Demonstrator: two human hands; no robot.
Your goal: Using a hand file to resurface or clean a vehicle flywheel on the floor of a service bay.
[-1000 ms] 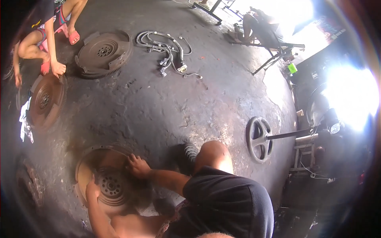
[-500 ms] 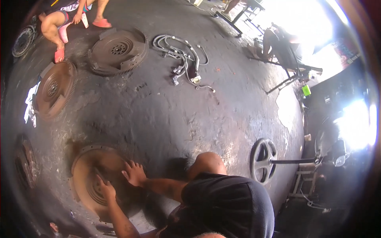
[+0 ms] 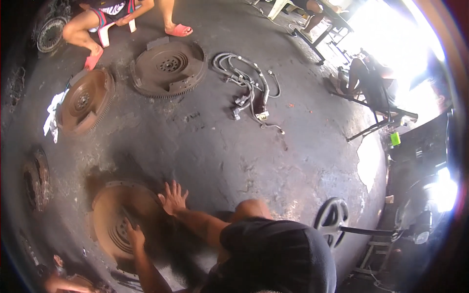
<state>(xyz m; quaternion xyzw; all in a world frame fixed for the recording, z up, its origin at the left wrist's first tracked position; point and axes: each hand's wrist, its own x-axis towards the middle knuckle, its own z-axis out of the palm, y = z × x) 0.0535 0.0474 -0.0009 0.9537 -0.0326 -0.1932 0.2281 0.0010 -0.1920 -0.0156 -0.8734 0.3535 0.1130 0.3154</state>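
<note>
brown disc [image 3: 108, 215], right hand [image 3: 174, 199] splayed, left hand [image 3: 136, 237] extended

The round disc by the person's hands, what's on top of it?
On the disc, rings and holes show near its middle. The left hand covers part, so what's under it can't be seen.

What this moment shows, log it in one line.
left hand: over metal disc | right hand: fingers spread near disc's edge, contact unclear | wires: on floor
</note>
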